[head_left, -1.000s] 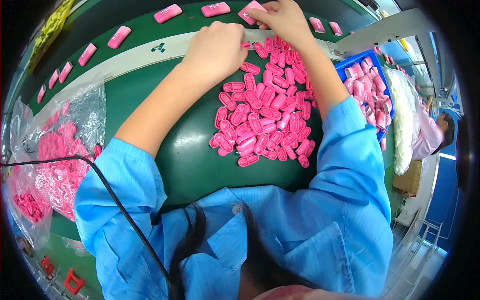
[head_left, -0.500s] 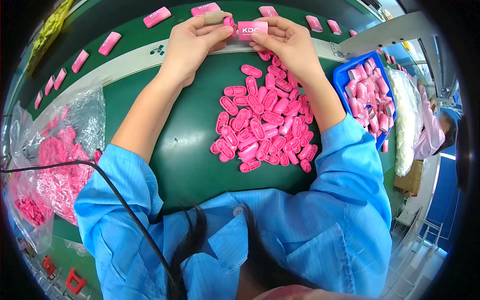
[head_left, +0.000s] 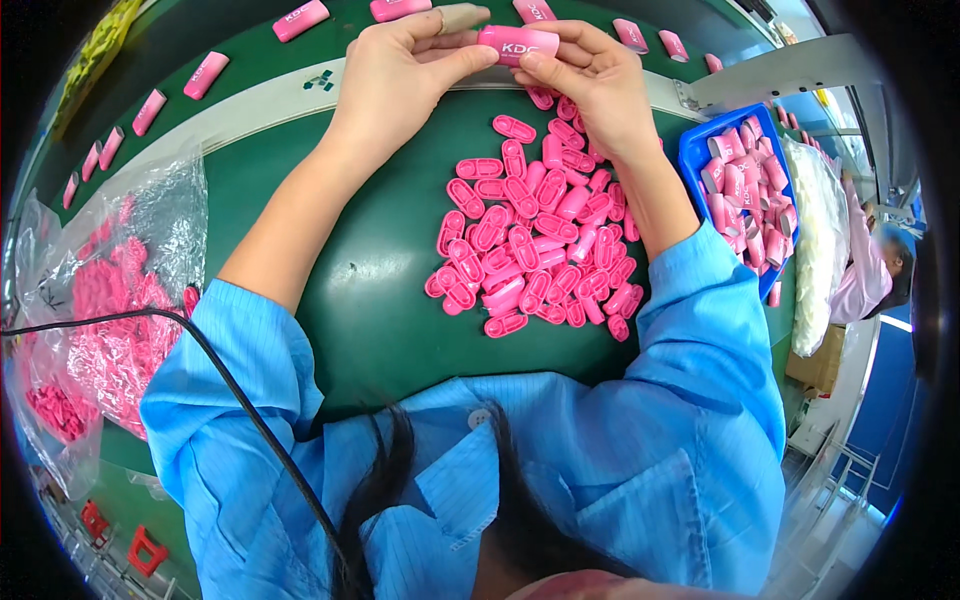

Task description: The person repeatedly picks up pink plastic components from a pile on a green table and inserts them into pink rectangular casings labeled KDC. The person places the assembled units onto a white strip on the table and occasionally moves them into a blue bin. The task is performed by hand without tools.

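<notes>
Between my hands, above the far side of the table, is a pink printed casing (head_left: pixel 520 47), a flattened tube. My right hand (head_left: pixel 596 88) pinches it by its right end, thumb in front. My left hand (head_left: pixel 395 80), with a tan covering on one finger, presses a darker pink end cap (head_left: pixel 487 36) against the left end; thumb and fingers partly hide the cap. Whether it sits fully in the tube I cannot tell. Below my right hand lies a loose heap of pink oval end caps (head_left: pixel 520 245), some showing their hollow side.
A row of pink casings (head_left: pixel 207 75) lies on the green strip beyond the pale rail (head_left: pixel 270 105). On the right stands a blue tray (head_left: pixel 697 170) of casings. A clear bag (head_left: pixel 150 220) of pink parts and a black cable (head_left: pixel 215 355) are at left. A person in pink (head_left: pixel 868 275) is farther right.
The cap in my left hand has met the casing's left end; a gap separated them before. Both hands have shifted slightly right. The far row of casings has slid a little left in view.
</notes>
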### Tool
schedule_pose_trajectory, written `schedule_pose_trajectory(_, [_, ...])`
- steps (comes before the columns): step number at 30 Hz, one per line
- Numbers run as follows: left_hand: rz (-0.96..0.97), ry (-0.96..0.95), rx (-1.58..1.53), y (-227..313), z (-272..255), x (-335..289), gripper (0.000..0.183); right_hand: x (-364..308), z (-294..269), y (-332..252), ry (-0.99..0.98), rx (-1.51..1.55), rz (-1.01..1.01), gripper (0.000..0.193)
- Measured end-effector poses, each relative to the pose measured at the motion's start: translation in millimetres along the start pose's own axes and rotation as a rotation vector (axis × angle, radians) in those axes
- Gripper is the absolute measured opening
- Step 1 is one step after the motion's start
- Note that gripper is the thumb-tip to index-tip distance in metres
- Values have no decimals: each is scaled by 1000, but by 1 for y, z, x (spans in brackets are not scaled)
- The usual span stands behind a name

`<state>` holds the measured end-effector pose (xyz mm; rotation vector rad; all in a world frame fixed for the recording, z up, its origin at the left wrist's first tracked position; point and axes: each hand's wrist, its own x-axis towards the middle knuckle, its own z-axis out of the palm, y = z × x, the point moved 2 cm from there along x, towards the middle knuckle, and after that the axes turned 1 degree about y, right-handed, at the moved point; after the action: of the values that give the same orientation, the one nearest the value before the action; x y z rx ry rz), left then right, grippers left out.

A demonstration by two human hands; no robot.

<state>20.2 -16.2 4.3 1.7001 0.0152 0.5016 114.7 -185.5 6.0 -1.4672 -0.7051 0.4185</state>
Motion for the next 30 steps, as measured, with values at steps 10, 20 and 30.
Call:
schedule_pose_trajectory(10, [156,137,403,18,28,-22,43,-10,28,-17,170,-278,-210,35])
schedule_pose_trajectory(20, [547,423,693,9,-5,5,43,85,20,11,-23,-340,122,34])
schedule_pose_trajectory(30, [270,-431,636,8,9,-15,30,115,-12,23,-52,-1243,-621,27])
